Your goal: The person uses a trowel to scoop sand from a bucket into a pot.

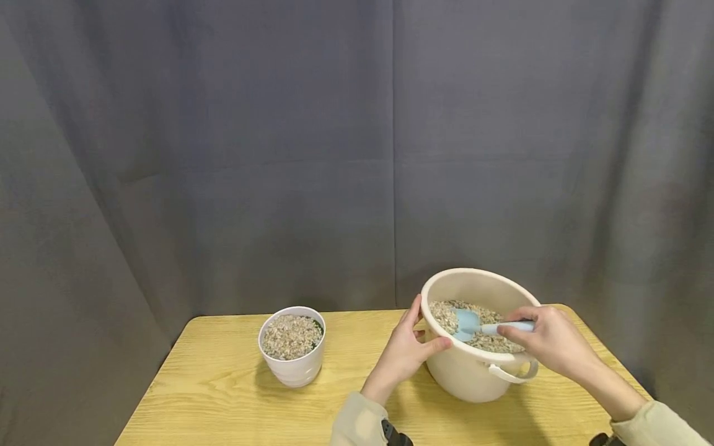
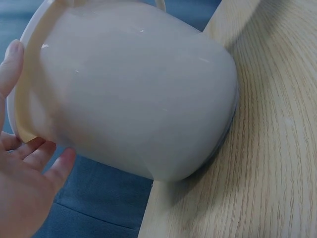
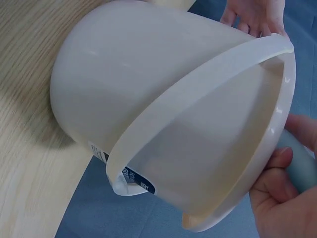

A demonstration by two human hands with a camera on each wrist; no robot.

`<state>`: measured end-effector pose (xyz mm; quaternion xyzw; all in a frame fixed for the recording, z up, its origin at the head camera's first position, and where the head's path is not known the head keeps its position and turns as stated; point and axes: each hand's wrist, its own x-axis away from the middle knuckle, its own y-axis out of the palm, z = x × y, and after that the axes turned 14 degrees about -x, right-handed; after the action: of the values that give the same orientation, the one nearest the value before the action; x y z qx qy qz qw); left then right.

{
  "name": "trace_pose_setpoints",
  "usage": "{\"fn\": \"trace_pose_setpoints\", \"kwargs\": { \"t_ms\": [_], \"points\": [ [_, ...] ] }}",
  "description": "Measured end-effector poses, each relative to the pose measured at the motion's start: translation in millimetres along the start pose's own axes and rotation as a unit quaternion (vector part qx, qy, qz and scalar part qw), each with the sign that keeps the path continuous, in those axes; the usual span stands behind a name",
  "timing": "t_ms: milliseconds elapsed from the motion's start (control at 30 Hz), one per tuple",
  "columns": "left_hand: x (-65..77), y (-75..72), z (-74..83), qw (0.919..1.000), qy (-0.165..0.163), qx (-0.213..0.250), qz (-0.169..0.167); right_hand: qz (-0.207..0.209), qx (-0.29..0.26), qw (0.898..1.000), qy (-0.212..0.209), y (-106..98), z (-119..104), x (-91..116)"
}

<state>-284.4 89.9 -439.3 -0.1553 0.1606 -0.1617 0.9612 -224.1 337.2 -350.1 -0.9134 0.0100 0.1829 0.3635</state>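
A cream bucket [image 1: 465,378] leans tilted on the table, partly filled with pale, coarse grains [image 1: 444,314]. My left hand [image 1: 403,352] grips its rim on the left side, thumb at the near edge and fingers spread along the outer wall, as the left wrist view of the bucket [image 2: 138,94] also shows. Inside the bucket, a light blue hand trowel [image 1: 466,324] has its blade among the grains. My right hand [image 1: 558,342] holds the trowel by its handle [image 3: 301,163], above the right part of the rim. The bucket's handle [image 1: 515,375] hangs on the near side.
To the left stands a white ribbed pot [image 1: 298,373] filled with similar grains, with a bit of green at its right inner edge. Both containers stand on a wood-grain table [image 1: 212,384]. Grey curtains [image 1: 295,155] hang behind the table's back edge.
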Motion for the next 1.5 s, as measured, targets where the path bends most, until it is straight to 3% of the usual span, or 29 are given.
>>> {"fn": "trace_pose_setpoints", "kwargs": {
  "t_ms": [200, 567, 900, 1367, 1500],
  "points": [
    [-0.2, -0.4, 2.3, 0.9999, 0.002, -0.003, -0.012, 0.017, -0.004, 1.0, 0.017, -1.4, -1.4, 2.7],
    [0.8, -5.1, 2.3, 1.0, 0.004, -0.003, -0.007, 0.065, -0.063, 0.996, 0.028, -1.2, 3.5, 15.7],
    [1.3, -6.3, 5.4, 0.9998, 0.008, -0.02, -0.001, 0.125, -0.155, 0.975, 0.098, 4.1, 4.7, 32.4],
    [3.7, -5.1, 8.3, 0.9994, -0.009, -0.032, 0.005, 0.197, -0.183, 0.958, 0.099, 5.0, -3.3, 30.5],
    [5.9, -5.1, 8.5, 0.9991, 0.004, -0.041, 0.006, 0.214, -0.19, 0.953, 0.101, 4.2, -11.4, 30.3]
  ]
}}
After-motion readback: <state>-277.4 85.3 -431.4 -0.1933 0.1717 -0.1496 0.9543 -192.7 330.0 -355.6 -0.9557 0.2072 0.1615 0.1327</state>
